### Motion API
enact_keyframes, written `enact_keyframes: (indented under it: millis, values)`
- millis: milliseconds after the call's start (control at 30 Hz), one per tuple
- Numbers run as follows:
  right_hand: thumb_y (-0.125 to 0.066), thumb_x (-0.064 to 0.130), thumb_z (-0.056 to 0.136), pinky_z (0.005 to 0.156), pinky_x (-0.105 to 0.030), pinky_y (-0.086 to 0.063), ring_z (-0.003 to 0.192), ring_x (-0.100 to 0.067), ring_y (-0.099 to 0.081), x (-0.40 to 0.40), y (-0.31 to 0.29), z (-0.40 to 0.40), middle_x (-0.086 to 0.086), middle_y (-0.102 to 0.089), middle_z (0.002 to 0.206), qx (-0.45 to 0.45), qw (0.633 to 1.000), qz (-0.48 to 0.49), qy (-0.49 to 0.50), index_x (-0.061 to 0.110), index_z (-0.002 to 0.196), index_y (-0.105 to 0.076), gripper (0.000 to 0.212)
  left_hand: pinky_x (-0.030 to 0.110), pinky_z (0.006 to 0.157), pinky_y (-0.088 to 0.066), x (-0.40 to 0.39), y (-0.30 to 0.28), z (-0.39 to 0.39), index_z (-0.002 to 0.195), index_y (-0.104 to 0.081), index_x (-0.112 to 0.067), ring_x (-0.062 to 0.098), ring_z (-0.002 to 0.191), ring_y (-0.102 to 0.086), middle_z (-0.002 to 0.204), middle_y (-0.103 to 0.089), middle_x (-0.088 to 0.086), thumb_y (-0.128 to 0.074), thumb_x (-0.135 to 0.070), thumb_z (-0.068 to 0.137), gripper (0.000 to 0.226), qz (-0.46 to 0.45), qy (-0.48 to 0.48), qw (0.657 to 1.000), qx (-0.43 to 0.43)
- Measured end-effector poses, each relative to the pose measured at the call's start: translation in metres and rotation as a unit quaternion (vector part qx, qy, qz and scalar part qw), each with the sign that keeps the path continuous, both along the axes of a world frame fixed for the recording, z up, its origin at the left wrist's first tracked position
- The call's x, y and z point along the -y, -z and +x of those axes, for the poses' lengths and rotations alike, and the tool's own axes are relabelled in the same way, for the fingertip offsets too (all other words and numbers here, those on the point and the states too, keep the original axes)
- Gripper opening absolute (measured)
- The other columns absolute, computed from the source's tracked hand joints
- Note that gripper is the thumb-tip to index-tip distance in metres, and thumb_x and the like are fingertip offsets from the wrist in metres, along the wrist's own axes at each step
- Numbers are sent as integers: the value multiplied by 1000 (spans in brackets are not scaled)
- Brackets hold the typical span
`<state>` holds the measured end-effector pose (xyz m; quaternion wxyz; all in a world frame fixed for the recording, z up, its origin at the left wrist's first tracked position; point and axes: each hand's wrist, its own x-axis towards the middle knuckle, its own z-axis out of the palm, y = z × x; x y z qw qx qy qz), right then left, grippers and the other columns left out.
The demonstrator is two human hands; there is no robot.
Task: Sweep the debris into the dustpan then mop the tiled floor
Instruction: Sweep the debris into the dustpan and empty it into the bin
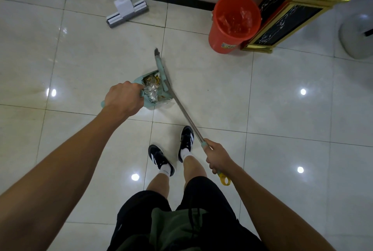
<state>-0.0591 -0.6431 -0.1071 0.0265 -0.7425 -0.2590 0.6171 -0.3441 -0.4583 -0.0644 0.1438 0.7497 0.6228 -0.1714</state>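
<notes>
Now both hands grip: left hand [123, 99] holds dustpan [150, 89], right hand [217, 158] holds broom [181, 105]

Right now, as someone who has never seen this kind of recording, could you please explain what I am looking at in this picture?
There is no machine here. A person wears a wide-angle camera on the head, so this one picture looks forward and down at their own arms, legs and shoes.

The left hand grips the handle of a pale green dustpan resting on the tiled floor. Inside the dustpan lies debris, crumpled wrappers by the look of it. The right hand grips the long handle of a broom, whose head sits at the dustpan's mouth.

Farther off, a white sponge mop leans against the wall, and an orange bin with a plastic liner stands beside a gold-trimmed black cabinet.
</notes>
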Motion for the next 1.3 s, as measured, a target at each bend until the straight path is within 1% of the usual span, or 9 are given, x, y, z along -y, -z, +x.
enact_keyframes:
  millis: [367,500,600,733,833,933,1100,1200,1300]
  values:
    - [-32,25,106,40,-26,-46,56,-18,-53,-8,4,12,-5,-57,77,117,981,61,-141,19,135,-50,35,37,70,-45,15,-4,-31,102,-69,-18,36,79,-61,85,-63,11,-52,-29,95,22,-9,-77,997,17]
    - [-33,23,106,67,-37,-54,77,-24,-59,-24,11,17,-12,-66,101,173,953,89,-232,16,140,-45,37,38,73,-47,22,2,-39,103,-71,-18,38,83,-63,91,-68,14,-55,-31,95,22,-9,-116,993,28]
    - [-36,25,104,72,-41,-56,84,-30,-63,-52,22,14,-14,-66,105,190,942,77,-265,20,144,-41,41,39,73,-47,26,9,-37,103,-70,-18,39,84,-63,93,-67,15,-55,-30,94,22,-11,-131,991,29]
    - [-37,21,101,49,-34,-53,68,-30,-65,-78,27,-2,-11,-62,98,145,954,34,-259,17,130,-50,32,36,68,-45,30,14,-34,102,-70,-18,34,76,-58,89,-67,12,-53,-27,93,21,-15,-140,990,20]
    - [-37,16,99,48,-32,-51,55,-20,-57,-75,21,-19,-9,-61,87,77,974,0,-214,15,118,-56,26,35,67,-43,28,12,-32,102,-70,-19,32,74,-55,89,-67,12,-54,-27,93,20,-18,-154,988,25]
    - [-38,18,101,41,-24,-40,44,-17,-45,-62,9,-28,-7,-51,63,9,995,-29,-98,16,117,-60,27,36,70,-45,29,10,-35,103,-70,-20,35,79,-59,92,-67,13,-57,-29,92,20,-31,-182,982,40]
    - [-41,27,105,41,-23,-34,43,-12,-35,-39,-18,-25,-3,-43,59,-43,999,-21,-3,22,115,-61,24,34,71,-47,41,3,-41,96,-68,-20,31,76,-56,87,-64,9,-60,-32,90,16,-70,-229,967,85]
    - [-40,26,104,41,-23,-34,43,-14,-35,-31,-28,-25,-3,-42,59,-9,1000,5,-6,16,121,-60,29,37,65,-60,52,1,-47,92,-70,-19,30,69,-68,87,-73,7,-63,-30,83,16,-136,-305,927,170]
    - [-40,23,102,42,-24,-37,45,-16,-37,-31,-31,-28,-6,-44,63,19,1000,21,-1,14,128,-57,32,28,44,-51,66,1,-49,98,-65,-18,22,50,-67,83,-75,7,-66,-19,88,10,-199,-350,878,260]
